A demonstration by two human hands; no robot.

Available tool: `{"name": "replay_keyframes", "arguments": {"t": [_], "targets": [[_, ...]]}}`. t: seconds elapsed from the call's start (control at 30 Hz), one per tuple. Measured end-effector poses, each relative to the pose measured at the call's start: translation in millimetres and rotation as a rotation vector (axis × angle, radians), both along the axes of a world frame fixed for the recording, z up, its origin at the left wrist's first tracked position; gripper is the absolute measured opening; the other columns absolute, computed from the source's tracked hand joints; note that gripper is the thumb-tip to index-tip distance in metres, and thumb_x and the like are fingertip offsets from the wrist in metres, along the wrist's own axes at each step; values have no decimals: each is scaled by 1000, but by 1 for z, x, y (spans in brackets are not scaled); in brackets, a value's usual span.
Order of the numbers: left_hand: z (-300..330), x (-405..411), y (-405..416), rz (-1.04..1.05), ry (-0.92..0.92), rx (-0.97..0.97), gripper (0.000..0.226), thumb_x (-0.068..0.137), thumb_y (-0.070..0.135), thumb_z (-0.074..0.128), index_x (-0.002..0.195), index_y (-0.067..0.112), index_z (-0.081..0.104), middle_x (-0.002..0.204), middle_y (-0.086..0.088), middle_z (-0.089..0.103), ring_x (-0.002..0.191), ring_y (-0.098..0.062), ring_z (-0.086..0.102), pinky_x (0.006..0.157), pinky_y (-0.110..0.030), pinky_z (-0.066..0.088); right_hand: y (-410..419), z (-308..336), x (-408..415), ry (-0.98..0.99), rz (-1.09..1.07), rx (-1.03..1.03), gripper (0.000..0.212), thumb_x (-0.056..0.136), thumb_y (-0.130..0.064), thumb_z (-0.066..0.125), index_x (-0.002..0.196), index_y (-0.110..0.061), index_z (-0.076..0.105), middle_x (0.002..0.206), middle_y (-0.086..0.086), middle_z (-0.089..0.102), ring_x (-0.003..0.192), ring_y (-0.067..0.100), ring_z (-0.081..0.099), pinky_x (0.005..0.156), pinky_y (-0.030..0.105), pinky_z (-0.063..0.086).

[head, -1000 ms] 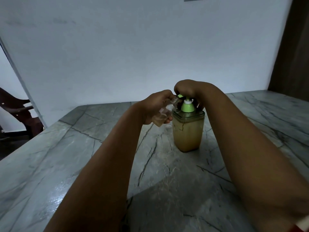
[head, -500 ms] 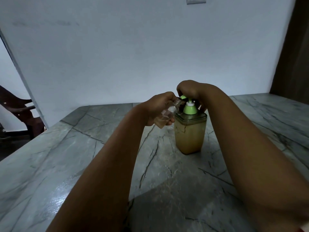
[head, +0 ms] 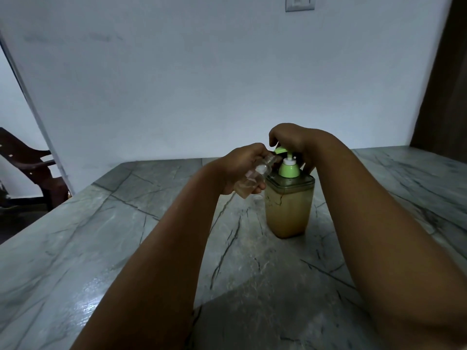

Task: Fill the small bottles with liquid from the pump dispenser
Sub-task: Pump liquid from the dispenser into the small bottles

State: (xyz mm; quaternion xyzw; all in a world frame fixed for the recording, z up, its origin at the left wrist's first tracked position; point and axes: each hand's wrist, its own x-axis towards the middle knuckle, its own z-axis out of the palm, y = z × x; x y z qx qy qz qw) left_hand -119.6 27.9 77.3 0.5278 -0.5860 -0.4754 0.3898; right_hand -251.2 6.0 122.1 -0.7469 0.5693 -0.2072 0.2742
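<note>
A square clear pump dispenser (head: 288, 210) with tan liquid and a green pump head (head: 288, 168) stands on the marble table (head: 126, 248). My left hand (head: 240, 168) grips a small clear bottle (head: 249, 181), tilted, with its mouth held up at the green spout. A little tan liquid lies in the bottle's bottom. My right hand (head: 293, 140) sits over the pump top with its fingers curled down around it. The pump head stands raised on its white stem.
The grey veined table runs up to a white wall behind the dispenser. A wall switch plate (head: 300, 3) is high on the wall. A dark wooden chair (head: 32, 168) stands off the table's left edge. A dark door frame (head: 442, 84) is at the right.
The pump head has risen, showing more of its white stem under my right hand. My left hand keeps the bottle at the spout. The camera has tipped up slightly.
</note>
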Motion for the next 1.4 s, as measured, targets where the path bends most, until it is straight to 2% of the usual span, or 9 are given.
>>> {"name": "replay_keyframes", "arguments": {"t": [0.17, 0.33, 0.57, 0.67, 0.87, 1.0, 1.1, 1.23, 1.4], "targets": [[0, 0, 0, 7, 3, 3, 32, 95, 30, 40, 97, 3, 57, 54, -7, 58, 46, -18, 56, 45, -21, 46, 3, -1, 5, -52, -7, -6, 20, 90, 5, 37, 72, -2, 34, 74, 33, 38, 59, 41, 38, 59, 34, 46], [0, -1, 0, 22, -1, -10, 29, 94, 29, 41, 90, 5, 58, 57, -8, 58, 47, -18, 56, 45, -21, 46, 2, -5, 4, 98, 50, -58, 29, 92, 4, 34, 64, -6, 36, 63, 10, 35, 58, 25, 34, 51, 23, 32], [1, -2, 2, -2, 13, 2, 32, 95, 29, 40, 103, 3, 56, 55, -6, 57, 47, -19, 55, 45, -21, 46, 2, 0, -3, -39, 18, 6, 19, 94, -13, 35, 76, -8, 39, 67, 10, 40, 63, 24, 38, 62, 28, 36], [1, -1, 1, 2, 10, 3, 31, 95, 29, 40, 102, 4, 56, 54, -5, 57, 49, -19, 55, 45, -22, 46, 2, 0, 2, -7, 28, 3, 6, 92, -7, 37, 89, -5, 42, 77, 15, 44, 75, 27, 43, 61, 29, 39], [1, -1, 1, 5, -4, -8, 31, 95, 30, 40, 95, 3, 56, 54, -6, 57, 48, -18, 55, 44, -22, 46, 1, -2, 3, 124, 84, -62, 12, 93, -5, 35, 85, -4, 43, 67, 11, 42, 55, 20, 36, 52, 24, 34], [2, -2, 1, 16, -15, -20, 31, 95, 29, 41, 93, 2, 56, 60, -11, 56, 47, -17, 56, 44, -21, 46, 4, -3, 5, 129, 81, -51, 17, 92, -3, 35, 90, 0, 52, 76, 26, 47, 52, 19, 33, 50, 35, 41], [1, -2, 1, 12, -12, -29, 30, 95, 29, 41, 91, 4, 57, 59, -8, 57, 47, -17, 56, 45, -21, 46, 5, 0, 1, 32, 64, -19, 14, 94, -10, 36, 81, -6, 42, 69, 10, 41, 58, 21, 36, 55, 26, 35], [1, -1, 0, 11, -3, -15, 30, 95, 30, 40, 89, 7, 59, 56, -7, 58, 49, -18, 55, 46, -22, 46, 8, 4, -2, -28, 36, 49, 20, 92, -25, 39, 80, -11, 45, 69, 6, 44, 58, 21, 39, 62, 27, 37], [1, -1, 1, 15, -5, -18, 31, 95, 29, 41, 86, 6, 58, 53, -6, 58, 47, -17, 55, 45, -22, 47, 15, 4, 2, 69, 98, -12, 13, 95, -6, 33, 88, 0, 43, 64, 10, 42, 52, 19, 35, 52, 22, 31]]}}
